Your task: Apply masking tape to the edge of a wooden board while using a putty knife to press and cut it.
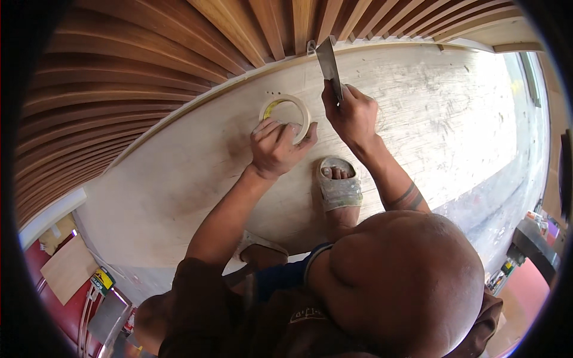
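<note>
My left hand (277, 148) is closed around the near edge of a roll of masking tape (305, 115), cream with a yellow patch inside its ring. To the right, my right hand (353, 116) grips a putty knife (329, 67) by its handle, which the fingers mostly hide. The flat metal blade points up and away from me. Its tip reaches the bottom of a wooden slatted panel (271, 27), beside a small whitish loop (311, 48). From this view I cannot tell whether the blade touches the panel.
A pale, scuffed wooden board (430, 113) lies beneath me, with a sandalled foot (340, 185) on it below my hands. A light trim strip (179, 113) edges the slats. Wood pieces (68, 268) stand at lower left; assorted items (537, 224) lie at far right.
</note>
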`<action>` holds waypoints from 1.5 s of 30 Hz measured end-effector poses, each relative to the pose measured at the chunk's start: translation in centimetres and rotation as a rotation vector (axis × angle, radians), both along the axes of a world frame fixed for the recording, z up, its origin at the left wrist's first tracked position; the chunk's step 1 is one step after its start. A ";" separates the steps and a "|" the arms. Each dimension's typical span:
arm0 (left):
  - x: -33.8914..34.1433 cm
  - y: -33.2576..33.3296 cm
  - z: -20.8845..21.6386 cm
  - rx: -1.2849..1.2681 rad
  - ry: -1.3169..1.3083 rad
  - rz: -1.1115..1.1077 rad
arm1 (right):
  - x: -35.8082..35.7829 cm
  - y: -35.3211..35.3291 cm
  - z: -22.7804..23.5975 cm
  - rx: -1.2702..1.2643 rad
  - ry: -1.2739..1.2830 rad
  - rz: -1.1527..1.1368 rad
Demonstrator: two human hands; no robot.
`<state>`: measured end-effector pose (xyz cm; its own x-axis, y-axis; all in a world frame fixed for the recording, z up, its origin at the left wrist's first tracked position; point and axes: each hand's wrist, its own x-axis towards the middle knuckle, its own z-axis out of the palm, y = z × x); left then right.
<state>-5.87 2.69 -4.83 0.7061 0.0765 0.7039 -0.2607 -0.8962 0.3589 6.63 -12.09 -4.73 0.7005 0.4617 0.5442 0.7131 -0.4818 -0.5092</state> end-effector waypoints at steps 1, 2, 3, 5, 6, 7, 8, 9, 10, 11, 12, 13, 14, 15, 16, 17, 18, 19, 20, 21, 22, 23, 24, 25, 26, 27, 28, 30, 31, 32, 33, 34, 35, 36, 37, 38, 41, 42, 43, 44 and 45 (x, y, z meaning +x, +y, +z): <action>0.1 -0.2 0.2 0.000 -0.008 -0.009 | 0.4 0.2 -0.3 -0.023 -0.022 -0.007; 0.0 -0.3 0.3 0.000 -0.014 -0.015 | 0.7 0.5 -0.5 -0.020 -0.020 -0.007; 0.0 -0.3 0.3 0.002 -0.013 -0.014 | 1.1 0.8 -0.8 -0.023 -0.044 -0.012; -0.1 -0.3 0.2 0.001 0.000 -0.019 | 1.1 1.2 -1.0 -0.024 -0.067 -0.016; -0.1 -0.2 0.2 0.003 0.000 -0.018 | 1.0 1.6 -1.0 -0.017 -0.073 -0.037; -0.2 -0.1 0.2 0.001 0.004 -0.010 | 0.8 2.0 -1.0 -0.009 -0.080 -0.058; -0.1 0.0 0.1 -0.004 0.006 -0.005 | 0.6 2.3 -1.1 -0.010 -0.081 -0.059; 0.1 0.1 0.0 -0.004 0.005 -0.006 | 0.3 2.5 -1.1 -0.019 -0.064 -0.073; 0.2 0.3 -0.1 0.000 -0.023 0.003 | 0.1 2.7 -1.1 -0.027 -0.047 -0.088; 0.2 0.5 -0.1 0.007 -0.051 0.011 | -0.2 3.1 -0.9 -0.032 -0.033 -0.094; 0.2 0.8 -0.2 0.012 -0.054 0.007 | -0.4 3.4 -0.8 -0.027 -0.036 -0.098; 0.1 1.2 -0.3 0.033 -0.062 -0.011 | -0.5 3.7 -0.8 -0.019 -0.036 -0.112; 0.1 1.7 -0.5 0.055 -0.069 -0.033 | -0.6 4.1 -0.7 -0.011 -0.035 -0.131; -0.1 1.9 -0.5 0.062 -0.071 -0.042 | -0.8 4.4 -0.5 -0.038 -0.005 -0.139; -0.5 2.1 -0.5 0.067 -0.041 -0.062 | -0.7 4.7 -0.3 -0.030 -0.006 -0.149; -0.8 2.3 -0.6 0.070 -0.006 -0.084 | -0.9 5.0 -0.2 -0.042 0.024 -0.142; -0.8 2.7 -0.7 0.075 -0.004 -0.095 | -1.0 5.2 -0.1 -0.053 0.053 -0.136; -0.9 3.0 -0.8 0.079 -0.005 -0.103 | -1.1 5.5 0.0 -0.069 0.077 -0.142; -0.7 3.1 -0.6 0.082 -0.008 -0.108 | -1.1 5.5 0.1 -0.065 0.077 -0.149; -0.6 3.2 -0.4 0.086 -0.009 -0.114 | -1.0 5.6 0.3 -0.083 0.091 -0.144; -0.6 3.3 -0.2 0.094 -0.009 -0.110 | -0.9 5.6 0.5 -0.103 0.104 -0.138; -0.7 3.5 -0.2 0.102 -0.005 -0.102 | -0.9 5.7 0.5 -0.100 0.107 -0.137; -0.8 3.6 -0.1 0.104 -0.003 -0.100 | -0.9 5.8 0.6 -0.116 0.110 -0.146; -0.9 3.6 -0.1 0.114 0.009 -0.088 | -1.0 5.8 0.6 -0.133 0.112 -0.154; -0.9 3.7 0.0 0.123 0.017 -0.078 | -0.9 5.6 0.6 -0.134 0.111 -0.155; -0.8 3.7 0.1 0.122 0.016 -0.078 | -0.8 5.2 0.6 -0.122 0.097 -0.174; -0.7 3.6 0.1 0.125 0.011 -0.059 | -0.7 4.8 0.5 -0.111 0.084 -0.193; -0.7 3.8 -0.1 0.130 0.005 -0.033 | -0.5 3.8 0.9 -0.137 0.105 -0.186; -0.6 3.9 -0.2 0.116 -0.012 -0.005 | -0.2 3.3 0.9 -0.123 0.088 -0.190; -0.5 3.9 -0.2 0.102 -0.030 0.021 | 0.1 3.0 0.9 -0.110 0.072 -0.198; -0.5 3.9 -0.2 0.100 -0.030 0.022 | 0.4 2.6 1.0 -0.098 0.054 -0.183; -0.5 3.8 -0.1 0.098 -0.030 0.021 | 0.5 2.6 1.0 -0.100 0.054 -0.183; -0.4 3.8 -0.1 0.097 -0.028 0.018 | 0.6 2.5 0.9 -0.109 0.036 -0.143; -0.4 3.6 -0.1 0.096 -0.028 0.015 | 0.7 2.5 0.8 -0.118 0.018 -0.104; -0.3 3.1 -0.2 0.089 -0.024 0.010 | 0.7 2.6 0.6 -0.119 0.019 -0.108; -0.2 2.7 -0.2 0.085 -0.019 0.006 | 0.7 2.9 0.4 -0.093 0.002 -0.072; 0.1 1.6 -0.2 0.059 -0.016 -0.028 | 0.4 3.7 -0.2 -0.074 0.011 -0.018; 0.1 1.4 -0.4 0.063 -0.014 -0.035 | 0.3 3.8 -0.3 -0.083 0.037 0.005; 0.2 1.2 -0.5 0.048 -0.005 -0.042 | 0.2 3.8 -0.7 -0.116 0.037 0.024; 0.2 1.2 -0.7 0.033 0.004 -0.047 | 0.1 3.8 -0.5 -0.111 0.040 0.019; 0.2 1.3 -0.9 0.038 0.006 -0.053 | 0.1 3.6 -0.3 -0.128 0.059 0.044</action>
<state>-5.63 3.95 -5.70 0.7129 0.0122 0.7011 -0.3058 -0.8944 0.3265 6.77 -8.46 -5.02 0.7073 0.5556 0.4370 0.7054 -0.5146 -0.4875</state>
